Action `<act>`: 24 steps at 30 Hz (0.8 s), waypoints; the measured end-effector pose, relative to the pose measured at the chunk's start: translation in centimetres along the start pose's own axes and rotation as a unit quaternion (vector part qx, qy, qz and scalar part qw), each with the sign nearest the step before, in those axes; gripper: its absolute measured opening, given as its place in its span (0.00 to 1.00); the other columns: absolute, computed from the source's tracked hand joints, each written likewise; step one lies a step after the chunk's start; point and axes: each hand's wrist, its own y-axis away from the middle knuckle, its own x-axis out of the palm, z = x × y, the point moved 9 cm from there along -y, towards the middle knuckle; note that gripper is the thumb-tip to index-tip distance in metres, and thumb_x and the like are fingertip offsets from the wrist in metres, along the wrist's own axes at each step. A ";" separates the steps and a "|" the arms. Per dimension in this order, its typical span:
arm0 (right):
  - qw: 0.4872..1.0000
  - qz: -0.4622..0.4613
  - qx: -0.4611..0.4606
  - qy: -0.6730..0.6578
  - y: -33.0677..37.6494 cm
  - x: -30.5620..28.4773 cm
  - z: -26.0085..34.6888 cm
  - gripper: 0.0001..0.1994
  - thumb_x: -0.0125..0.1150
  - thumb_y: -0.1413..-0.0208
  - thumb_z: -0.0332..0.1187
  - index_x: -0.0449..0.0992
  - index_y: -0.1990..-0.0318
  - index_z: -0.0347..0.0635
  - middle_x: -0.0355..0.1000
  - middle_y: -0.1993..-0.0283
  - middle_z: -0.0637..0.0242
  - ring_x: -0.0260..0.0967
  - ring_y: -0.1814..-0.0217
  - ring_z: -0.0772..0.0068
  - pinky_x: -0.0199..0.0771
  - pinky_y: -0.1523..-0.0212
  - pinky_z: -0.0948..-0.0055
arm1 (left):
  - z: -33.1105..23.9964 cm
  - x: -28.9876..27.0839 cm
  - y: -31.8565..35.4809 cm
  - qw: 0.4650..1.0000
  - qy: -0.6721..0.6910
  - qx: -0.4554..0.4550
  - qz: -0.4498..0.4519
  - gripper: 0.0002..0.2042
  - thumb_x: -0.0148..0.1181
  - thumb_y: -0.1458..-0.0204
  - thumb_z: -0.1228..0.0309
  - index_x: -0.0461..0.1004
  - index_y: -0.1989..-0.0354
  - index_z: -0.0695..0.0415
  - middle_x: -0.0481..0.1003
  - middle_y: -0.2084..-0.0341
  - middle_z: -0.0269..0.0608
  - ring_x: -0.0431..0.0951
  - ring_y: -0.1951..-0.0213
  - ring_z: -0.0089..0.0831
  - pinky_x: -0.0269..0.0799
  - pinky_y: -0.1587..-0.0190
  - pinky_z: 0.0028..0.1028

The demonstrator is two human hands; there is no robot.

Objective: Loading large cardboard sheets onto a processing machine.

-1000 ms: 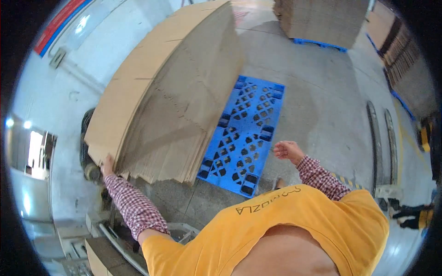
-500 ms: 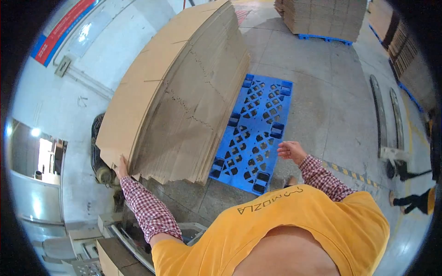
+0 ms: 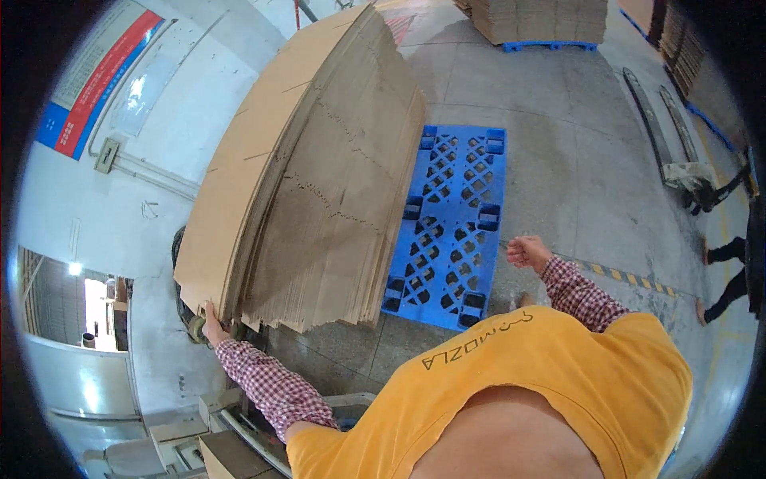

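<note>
A tall stack of flat brown cardboard sheets (image 3: 319, 239) leans along the left, with a broad smooth sheet (image 3: 239, 172) on its outer face. My left hand (image 3: 212, 326) grips the near lower corner of this stack, thumb against the smooth face; its other fingers are partly hidden. Out to the right, my right hand (image 3: 528, 252) hangs in the air, fingers curled in and nothing visible in them. A blue plastic pallet (image 3: 451, 223) lies on the floor between the stack and that hand, not touched by it.
More cardboard stacks (image 3: 538, 22) stand on blue pallets at the far right. A pallet jack's forks (image 3: 648, 120) lie on the right, near another person's dark-clothed legs (image 3: 726, 275). A white wall (image 3: 152, 231) runs along the left, with machine parts (image 3: 231, 423) at lower left.
The view has shifted, so the stack and pallet sit differently in it. My left hand stays at the stack's corner. My right hand has curled in more. The person at right has moved.
</note>
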 end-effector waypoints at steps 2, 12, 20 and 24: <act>0.999 0.026 0.010 0.019 -0.5 1.0 -0.6 0.13 0.46 0.45 0.39 0.67 0.63 0.37 0.70 0.71 0.63 0.69 0.77 0.73 0.67 0.80 0.76 | -0.3 -0.7 3.0 0.997 0.073 0.039 0.010 0.16 0.60 0.57 0.59 0.73 0.74 0.62 0.70 0.81 0.37 0.66 0.83 0.25 0.58 0.84 0.24; 0.988 0.134 0.002 0.071 -0.6 8.1 -1.1 0.10 0.51 0.48 0.36 0.68 0.68 0.36 0.69 0.73 0.63 0.68 0.78 0.74 0.66 0.83 0.76 | 7.2 2.6 20.2 0.989 0.139 0.049 0.025 0.39 0.60 0.57 0.58 0.45 0.39 0.55 0.63 0.53 0.44 0.66 0.55 0.31 0.66 0.65 0.30; 0.983 0.178 -0.045 0.026 -4.0 4.8 0.2 0.11 0.52 0.49 0.36 0.70 0.66 0.36 0.71 0.71 0.63 0.69 0.76 0.74 0.68 0.80 0.78 | 14.7 2.5 17.0 0.950 0.291 -0.066 0.089 0.36 0.58 0.59 0.49 0.53 0.42 0.49 0.55 0.45 0.45 0.58 0.48 0.41 0.56 0.52 0.46; 0.991 0.112 -0.069 0.031 -6.4 2.0 2.2 0.13 0.53 0.49 0.38 0.70 0.64 0.36 0.71 0.71 0.63 0.70 0.76 0.73 0.66 0.81 0.81 | 13.8 1.9 19.5 0.960 0.278 -0.035 0.011 0.27 0.55 0.54 0.57 0.58 0.47 0.56 0.65 0.53 0.40 0.67 0.54 0.37 0.66 0.57 0.36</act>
